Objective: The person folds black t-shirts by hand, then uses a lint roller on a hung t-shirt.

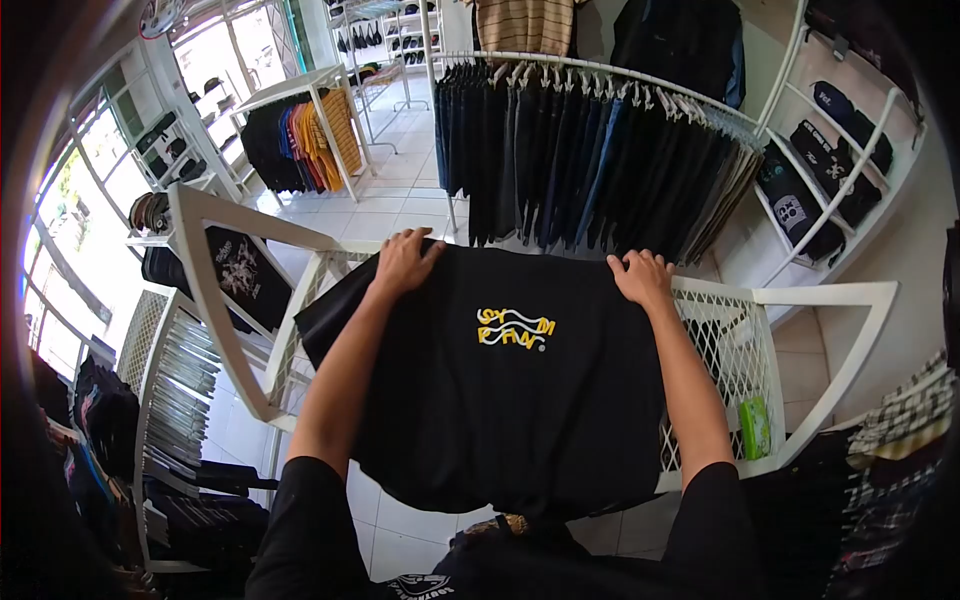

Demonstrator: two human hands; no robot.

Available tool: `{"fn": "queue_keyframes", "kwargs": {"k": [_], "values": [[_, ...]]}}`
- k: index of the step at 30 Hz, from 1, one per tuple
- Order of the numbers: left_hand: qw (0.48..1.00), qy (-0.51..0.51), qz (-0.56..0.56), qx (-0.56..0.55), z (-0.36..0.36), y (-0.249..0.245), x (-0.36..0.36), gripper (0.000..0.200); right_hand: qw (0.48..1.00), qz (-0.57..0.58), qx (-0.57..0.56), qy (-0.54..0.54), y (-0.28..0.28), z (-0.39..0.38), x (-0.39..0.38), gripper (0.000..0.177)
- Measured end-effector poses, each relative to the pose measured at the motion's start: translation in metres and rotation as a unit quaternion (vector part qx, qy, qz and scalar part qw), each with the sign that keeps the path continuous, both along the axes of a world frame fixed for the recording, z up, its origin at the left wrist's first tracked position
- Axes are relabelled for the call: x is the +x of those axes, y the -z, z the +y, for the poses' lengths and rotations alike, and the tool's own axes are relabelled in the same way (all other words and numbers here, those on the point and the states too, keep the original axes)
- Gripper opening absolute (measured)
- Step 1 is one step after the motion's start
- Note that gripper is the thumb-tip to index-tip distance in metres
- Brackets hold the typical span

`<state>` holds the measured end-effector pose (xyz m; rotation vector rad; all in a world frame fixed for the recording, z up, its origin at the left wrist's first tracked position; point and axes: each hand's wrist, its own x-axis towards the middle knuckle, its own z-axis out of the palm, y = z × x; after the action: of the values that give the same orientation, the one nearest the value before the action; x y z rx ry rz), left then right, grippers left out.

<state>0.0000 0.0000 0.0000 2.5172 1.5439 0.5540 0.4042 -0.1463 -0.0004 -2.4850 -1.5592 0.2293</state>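
A black T-shirt (520,420) lies spread over a white metal mesh rack (740,340), its yellow and white lettering facing up. My left hand (405,262) is at the shirt's far left corner, fingers closed over the edge. At the far right corner, my right hand (643,277) pinches the cloth with the thumb toward the middle. The shirt's near edge hangs close to my body. Both forearms reach forward along the sides of the shirt, and the fabric under the fingers is hidden.
A green packet (755,428) sits on the rack's right side. Beyond the rack, a rail holds dark trousers (560,160) on hangers. Folded and rolled clothes (800,210) fill shelves at right. Colourful shirts (305,140) hang at back left, and more racks with hangers (180,380) stand at left.
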Motion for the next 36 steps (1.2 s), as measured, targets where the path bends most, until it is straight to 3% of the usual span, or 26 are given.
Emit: {"fn": "queue_keyframes", "kwargs": {"k": [2,3,5,7,9,10,12,14,19,23,27,30,36], "values": [[0.998,-0.056,0.020,0.000,-0.010,0.006,-0.014,0.064,0.998,0.015,-0.046,0.043,0.012,-0.013,-0.002,0.058],[0.997,-0.057,-0.020,0.042,0.055,-0.007,0.032,0.064,0.999,-0.020,-0.001,0.045,-0.013,0.052,0.046,0.058],[0.976,-0.127,0.137,-0.109,0.050,-0.015,0.025,0.062,0.988,0.124,-0.074,-0.046,-0.005,0.049,0.048,0.054],[0.978,-0.136,0.113,-0.111,0.065,0.001,0.018,0.058,0.986,0.149,-0.030,-0.066,-0.010,0.043,0.044,0.048],[0.985,-0.110,-0.016,-0.133,0.068,-0.005,0.016,0.051,0.973,0.196,0.065,-0.107,-0.019,0.037,0.038,0.038],[0.985,-0.112,-0.019,-0.128,0.065,-0.011,0.015,0.051,0.972,0.183,0.112,-0.095,-0.021,0.038,0.037,0.032],[0.983,-0.108,-0.130,-0.070,0.051,-0.025,0.011,0.043,0.958,0.213,0.166,-0.094,-0.031,0.033,0.033,0.032],[0.983,-0.099,-0.151,-0.042,0.026,-0.051,0.004,0.042,0.931,0.256,0.242,-0.091,-0.045,0.022,0.024,0.031],[0.975,-0.061,-0.202,0.066,-0.046,-0.113,-0.042,0.032,0.918,0.209,0.327,-0.080,-0.104,-0.024,-0.019,0.035],[0.955,-0.060,-0.271,0.109,-0.128,-0.163,-0.095,0.025,0.848,0.244,0.445,-0.155,-0.121,-0.046,-0.028,0.035],[0.932,-0.052,-0.294,0.205,-0.218,-0.197,-0.166,0.022,0.830,0.336,0.357,-0.267,-0.166,-0.098,-0.085,0.019],[0.929,-0.058,-0.293,0.216,-0.284,-0.214,-0.228,0.023,0.843,0.315,0.306,-0.310,-0.191,-0.142,-0.144,0.010],[0.935,-0.060,-0.319,0.145,-0.409,-0.220,-0.353,0.020,0.800,0.317,0.317,-0.399,-0.207,-0.203,-0.271,0.010]]}}
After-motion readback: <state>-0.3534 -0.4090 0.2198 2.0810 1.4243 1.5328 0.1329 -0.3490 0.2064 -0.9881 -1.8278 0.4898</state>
